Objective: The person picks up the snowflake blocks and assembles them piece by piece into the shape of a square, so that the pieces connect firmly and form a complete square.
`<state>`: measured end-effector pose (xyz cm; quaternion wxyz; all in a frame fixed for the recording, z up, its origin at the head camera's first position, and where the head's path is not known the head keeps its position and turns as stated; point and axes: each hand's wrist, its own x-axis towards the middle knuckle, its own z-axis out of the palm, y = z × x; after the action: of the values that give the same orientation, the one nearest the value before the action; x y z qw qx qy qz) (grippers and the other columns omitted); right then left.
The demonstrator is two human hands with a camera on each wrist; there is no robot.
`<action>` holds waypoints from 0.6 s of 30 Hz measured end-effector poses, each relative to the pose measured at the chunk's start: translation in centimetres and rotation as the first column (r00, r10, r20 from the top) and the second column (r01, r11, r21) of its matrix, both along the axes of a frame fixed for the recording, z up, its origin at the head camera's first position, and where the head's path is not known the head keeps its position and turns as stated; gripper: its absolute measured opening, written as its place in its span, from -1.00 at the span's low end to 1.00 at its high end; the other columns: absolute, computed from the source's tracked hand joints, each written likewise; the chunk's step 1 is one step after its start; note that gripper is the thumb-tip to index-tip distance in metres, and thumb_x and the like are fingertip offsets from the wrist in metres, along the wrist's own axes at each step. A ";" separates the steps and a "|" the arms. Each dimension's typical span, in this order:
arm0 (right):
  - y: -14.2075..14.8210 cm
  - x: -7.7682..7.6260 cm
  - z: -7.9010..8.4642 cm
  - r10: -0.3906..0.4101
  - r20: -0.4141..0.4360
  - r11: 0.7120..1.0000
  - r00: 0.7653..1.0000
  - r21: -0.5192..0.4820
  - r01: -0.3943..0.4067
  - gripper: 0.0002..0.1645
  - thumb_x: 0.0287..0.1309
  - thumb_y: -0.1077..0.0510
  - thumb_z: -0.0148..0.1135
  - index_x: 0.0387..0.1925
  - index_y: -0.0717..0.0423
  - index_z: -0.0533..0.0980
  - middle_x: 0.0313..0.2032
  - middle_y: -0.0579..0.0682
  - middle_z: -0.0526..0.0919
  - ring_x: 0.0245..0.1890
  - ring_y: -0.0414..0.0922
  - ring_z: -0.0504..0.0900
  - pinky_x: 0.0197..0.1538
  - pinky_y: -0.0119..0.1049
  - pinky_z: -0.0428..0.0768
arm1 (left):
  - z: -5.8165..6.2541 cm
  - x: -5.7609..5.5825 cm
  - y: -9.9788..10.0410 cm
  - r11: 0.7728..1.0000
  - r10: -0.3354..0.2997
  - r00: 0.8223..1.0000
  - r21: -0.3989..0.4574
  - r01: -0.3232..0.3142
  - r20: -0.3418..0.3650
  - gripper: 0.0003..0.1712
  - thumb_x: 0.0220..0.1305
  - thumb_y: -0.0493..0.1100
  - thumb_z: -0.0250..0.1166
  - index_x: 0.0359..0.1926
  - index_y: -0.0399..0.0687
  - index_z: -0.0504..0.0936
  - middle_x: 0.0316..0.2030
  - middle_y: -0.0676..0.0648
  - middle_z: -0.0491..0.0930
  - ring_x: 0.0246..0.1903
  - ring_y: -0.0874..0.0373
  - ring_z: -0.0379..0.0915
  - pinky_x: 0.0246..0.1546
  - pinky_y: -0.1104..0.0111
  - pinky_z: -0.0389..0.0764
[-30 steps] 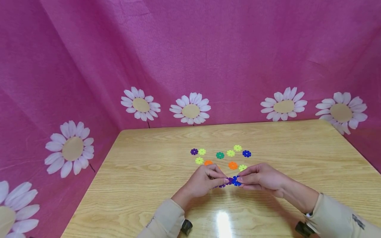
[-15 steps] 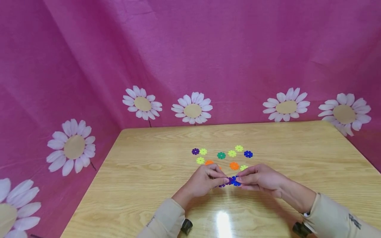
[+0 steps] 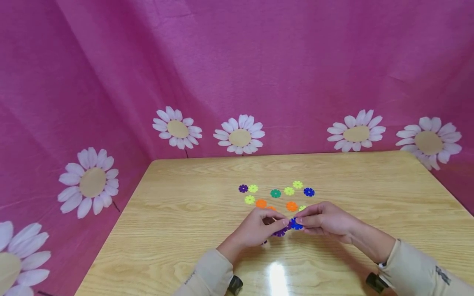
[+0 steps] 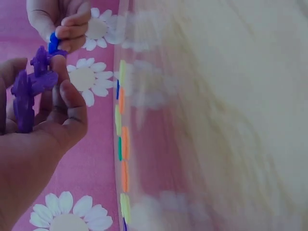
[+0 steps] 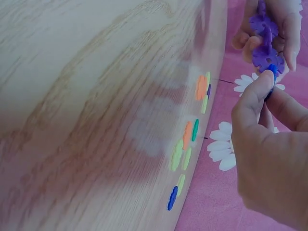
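Note:
Several purple notched plastic discs, linked into a chain (image 3: 280, 232), hang in my left hand (image 3: 252, 228), which holds them between thumb and fingers above the table. A blue notched disc (image 3: 296, 224) is pinched between the thumb and fingers of my right hand (image 3: 330, 222). In the right wrist view the blue disc (image 5: 273, 73) meets the end of the purple chain (image 5: 264, 57); how deep its slot sits cannot be told. Seen from the left wrist, the purple discs (image 4: 24, 103) stand at angles to each other, and the fingers partly hide them.
Loose discs lie on the wooden table (image 3: 185, 230) beyond the hands: several yellow ones (image 3: 289, 191), orange ones (image 3: 291, 206), a green (image 3: 275, 193), a purple (image 3: 243, 188) and a blue one (image 3: 309, 192). A pink flowered cloth (image 3: 296, 74) hangs behind the table.
My left fingers have shifted on the purple chain, and more of the purple discs now shows below them. The right hand keeps its pinch on the blue disc, nearly in place.

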<state>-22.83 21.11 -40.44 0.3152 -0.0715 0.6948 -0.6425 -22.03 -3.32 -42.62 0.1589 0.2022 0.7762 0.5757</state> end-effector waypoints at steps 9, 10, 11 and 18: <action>0.2 -0.2 0.2 0.035 0.022 0.999 0.999 -0.041 -0.034 -0.62 0.34 0.21 0.23 0.07 0.41 0.54 -0.20 -0.03 0.70 -0.22 -0.23 0.70 -0.06 -0.40 0.67 | 0.2 -0.4 0.1 0.998 0.067 0.988 -0.012 -0.066 0.140 -0.62 0.52 0.07 0.08 -0.07 -0.06 0.72 -0.26 0.05 0.71 -0.26 0.25 0.57 -0.23 0.38 0.57; 0.2 -0.3 0.2 0.043 0.020 0.998 0.999 -0.042 -0.042 -0.63 0.33 0.22 0.24 0.06 0.41 0.55 -0.21 -0.04 0.70 -0.22 -0.23 0.69 -0.07 -0.40 0.67 | 0.2 -0.5 0.1 0.998 0.064 0.988 -0.022 -0.062 0.139 -0.60 0.51 0.08 0.09 -0.14 -0.09 0.72 -0.31 0.06 0.69 -0.31 0.25 0.54 -0.26 0.39 0.55; 0.1 -0.3 0.2 0.054 0.016 0.998 0.998 -0.043 -0.054 -0.64 0.33 0.22 0.24 0.05 0.40 0.56 -0.22 -0.04 0.70 -0.23 -0.24 0.69 -0.07 -0.41 0.67 | 0.2 -0.5 0.2 0.998 0.057 0.989 -0.036 -0.052 0.134 -0.58 0.50 0.09 0.10 -0.21 -0.12 0.72 -0.37 0.08 0.66 -0.37 0.26 0.50 -0.31 0.40 0.51; -0.5 -0.8 0.7 0.125 0.005 0.991 0.992 -0.038 -0.125 -0.61 0.31 0.18 0.28 0.06 0.37 0.55 -0.25 -0.05 0.69 -0.29 -0.26 0.66 -0.11 -0.42 0.67 | 0.1 -0.3 0.6 0.999 -0.045 0.981 0.010 0.044 0.190 -0.52 0.50 0.09 0.09 -0.41 -0.19 0.60 -0.62 0.06 0.48 -0.60 0.26 0.38 -0.53 0.46 0.38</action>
<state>-23.59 20.60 -39.72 0.3560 -0.1186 0.6756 -0.6346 -22.28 -2.67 -42.56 0.2444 0.1641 0.7512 0.5908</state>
